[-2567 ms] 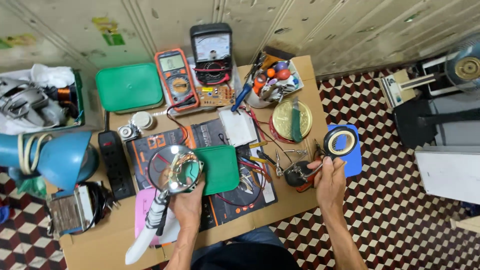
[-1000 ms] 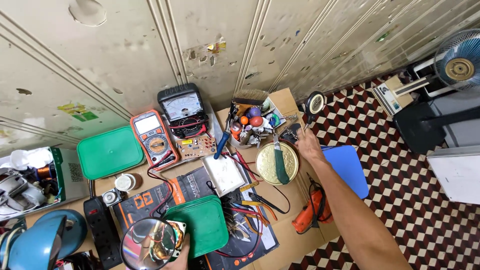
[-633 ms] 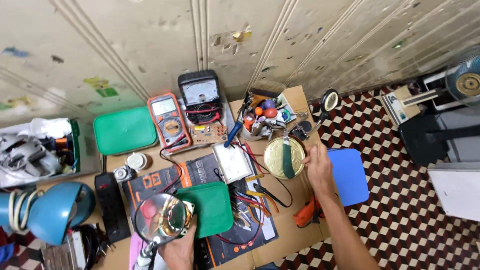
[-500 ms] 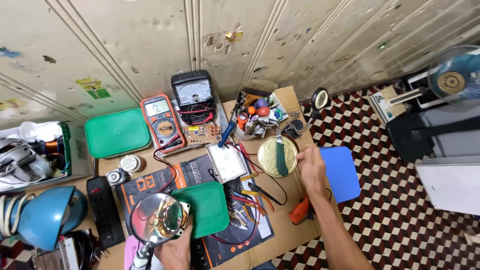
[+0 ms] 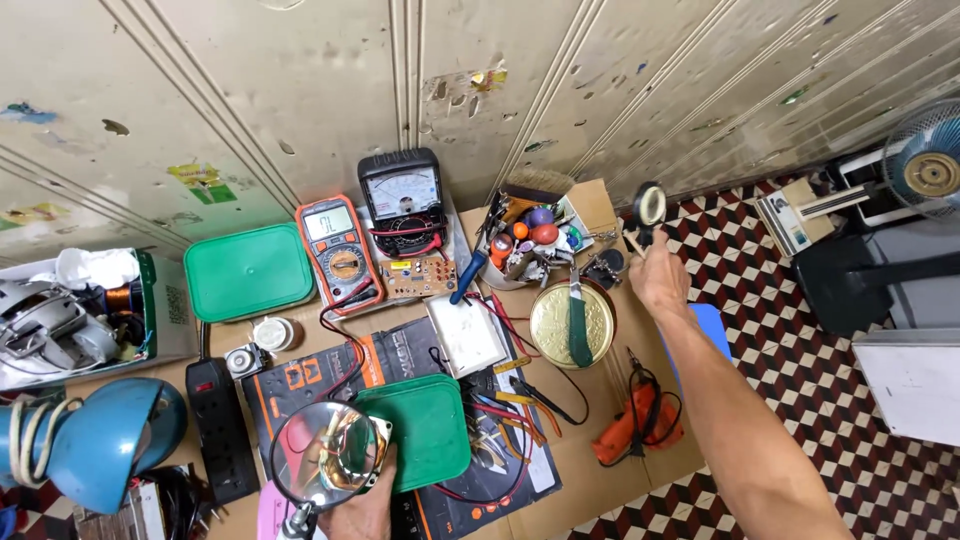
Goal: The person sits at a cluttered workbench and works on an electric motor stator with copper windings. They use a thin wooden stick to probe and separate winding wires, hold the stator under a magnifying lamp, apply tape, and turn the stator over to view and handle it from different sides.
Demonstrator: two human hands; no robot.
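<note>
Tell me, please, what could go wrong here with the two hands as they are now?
The right hand lifts a roll of tape past the table edge; if it slips, it likely falls to the checkered floor. The left hand holds a magnifying glass low at the near edge, where it might knock the green lid.

We see a cardboard-covered bench (image 5: 590, 470) carrying two multimeters (image 5: 338, 252), green lids (image 5: 248, 271), a round brass tin (image 5: 572, 323), a black power strip (image 5: 222, 430) and an orange tool (image 5: 640, 425).
</note>
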